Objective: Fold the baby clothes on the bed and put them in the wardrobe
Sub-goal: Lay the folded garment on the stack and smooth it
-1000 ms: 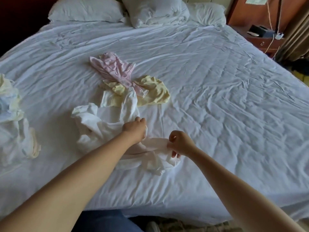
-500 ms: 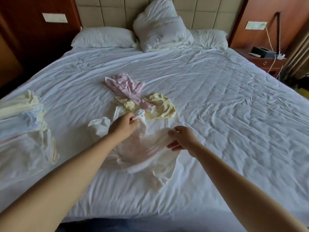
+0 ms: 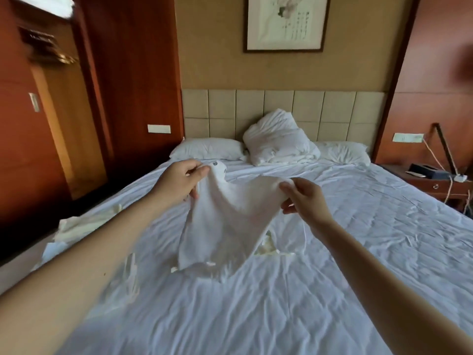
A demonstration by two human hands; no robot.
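Garment (image 3: pixel 230 216), white, hangs at frame centre just above the bed (image 3: pixel 256 316), left hand (image 3: pixel 179 183) and right hand (image 3: pixel 304 198) each pinching an upper corner, probably to spread it flat for folding.

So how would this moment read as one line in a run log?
phase: fold prep | left hand: pinches white baby garment | right hand: pinches same garment | garment: held spread above bed
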